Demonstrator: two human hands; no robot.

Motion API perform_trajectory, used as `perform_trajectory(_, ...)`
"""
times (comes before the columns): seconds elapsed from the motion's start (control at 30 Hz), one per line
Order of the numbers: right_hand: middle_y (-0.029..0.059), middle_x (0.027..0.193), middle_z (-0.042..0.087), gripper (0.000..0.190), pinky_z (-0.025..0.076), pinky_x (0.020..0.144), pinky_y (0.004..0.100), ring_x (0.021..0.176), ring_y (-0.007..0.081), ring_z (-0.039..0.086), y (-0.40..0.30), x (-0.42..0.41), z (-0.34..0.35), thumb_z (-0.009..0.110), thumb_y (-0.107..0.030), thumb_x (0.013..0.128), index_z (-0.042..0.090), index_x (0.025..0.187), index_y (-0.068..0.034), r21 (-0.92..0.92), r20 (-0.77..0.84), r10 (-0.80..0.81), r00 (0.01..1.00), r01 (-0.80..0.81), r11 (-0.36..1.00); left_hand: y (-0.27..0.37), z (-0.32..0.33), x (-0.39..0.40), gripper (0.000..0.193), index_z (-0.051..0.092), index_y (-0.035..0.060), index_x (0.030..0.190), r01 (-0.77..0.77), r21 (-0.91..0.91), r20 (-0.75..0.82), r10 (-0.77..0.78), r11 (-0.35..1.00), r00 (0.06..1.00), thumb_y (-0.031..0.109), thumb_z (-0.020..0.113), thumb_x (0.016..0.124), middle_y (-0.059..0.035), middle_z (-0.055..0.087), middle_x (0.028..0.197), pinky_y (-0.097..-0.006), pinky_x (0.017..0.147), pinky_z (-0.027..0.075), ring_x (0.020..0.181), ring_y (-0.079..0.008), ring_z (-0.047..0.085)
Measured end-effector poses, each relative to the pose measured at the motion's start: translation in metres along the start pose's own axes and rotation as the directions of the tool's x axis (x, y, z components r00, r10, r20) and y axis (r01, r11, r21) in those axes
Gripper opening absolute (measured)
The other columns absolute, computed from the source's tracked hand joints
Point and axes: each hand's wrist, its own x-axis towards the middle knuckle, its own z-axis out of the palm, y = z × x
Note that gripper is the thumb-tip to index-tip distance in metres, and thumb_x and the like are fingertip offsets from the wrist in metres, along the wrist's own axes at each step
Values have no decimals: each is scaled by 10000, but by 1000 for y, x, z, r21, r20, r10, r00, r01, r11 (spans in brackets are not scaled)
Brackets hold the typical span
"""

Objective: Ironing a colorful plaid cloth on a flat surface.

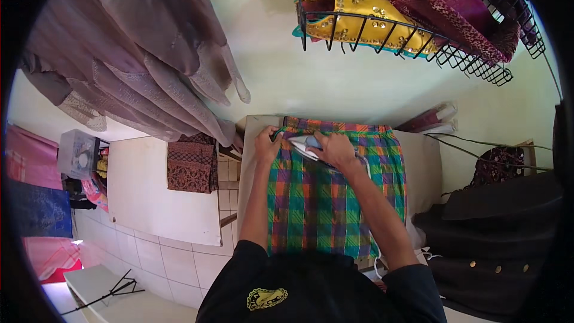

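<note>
A green, orange and purple plaid garment point(309, 206) with a gathered waistband lies spread on the padded ironing surface point(255, 143). My right hand point(336, 149) is closed around the handle of a clothes iron point(305, 148), whose tip points left towards the garment's upper left corner. The soleplate rests on or just over the cloth; contact is hard to tell. At that corner my left hand point(268, 143) pinches the garment's edge between thumb and fingers. A pale cord runs from the iron down along the right part of the cloth.
A folded brown patterned cloth point(193, 163) lies on the white table point(161, 215) at left. Mauve garments point(148, 54) hang at upper left. A black wire basket point(358, 22) with yellow and maroon clothes is on the wall above. A dark garment with buttons point(489, 233) is at right.
</note>
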Motion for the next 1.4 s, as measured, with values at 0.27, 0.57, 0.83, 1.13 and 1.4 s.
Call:
perform_trajectory(0.27, 177, 817, 673, 579, 522, 647, 474, 745, 348, 672, -7, 9, 12, 549, -604, 867, 610, 1207, -139, 16, -25, 108, 994, -108, 994, -14, -12, -2, 238, 678, 17, 936, -8, -44, 42, 9, 999, 999, 197, 762, 806, -70, 674, 777, -302, 674, 495, 709, -136, 617)
perform_trajectory(0.57, 183, 746, 661, 610, 526, 644, 460, 704, 360, 664, -17, 14, 19, 563, -637, 843, 626, 1186, -137, 32, -140, 134, 981, -130, 991, -15, -25, -16, 203, 681, 11, 922, 49, 40, 59, -51, 998, 997, 148, 764, 796, -68, 680, 733, -281, 622, 492, 645, -115, 612)
perform_trajectory(0.83, 196, 776, 665, 589, 531, 644, 491, 719, 373, 665, -26, 20, 22, 581, -621, 840, 635, 1162, -131, 92, -83, 104, 991, -96, 991, -19, -43, -43, 177, 673, -3, 906, 51, 4, 47, -51, 999, 998, 108, 758, 797, -95, 694, 743, -290, 626, 504, 651, -128, 640)
perform_trajectory(1.13, 188, 923, 680, 590, 539, 715, 499, 820, 383, 669, -40, 23, 19, 580, -599, 856, 613, 1201, -121, 159, -15, 67, 998, -63, 985, -5, -60, -99, 238, 652, 21, 958, 123, 82, -1, -123, 989, 992, 93, 772, 766, -122, 688, 768, -326, 652, 519, 692, -214, 677)
perform_trajectory(1.4, 213, 942, 672, 556, 550, 753, 486, 878, 379, 676, -58, 22, 14, 617, -592, 833, 649, 1146, -133, 128, 17, 123, 992, -124, 984, -1, -74, -173, 268, 611, 30, 967, 104, 214, -176, -67, 971, 982, 119, 770, 771, -138, 633, 759, -409, 631, 497, 697, -309, 639)
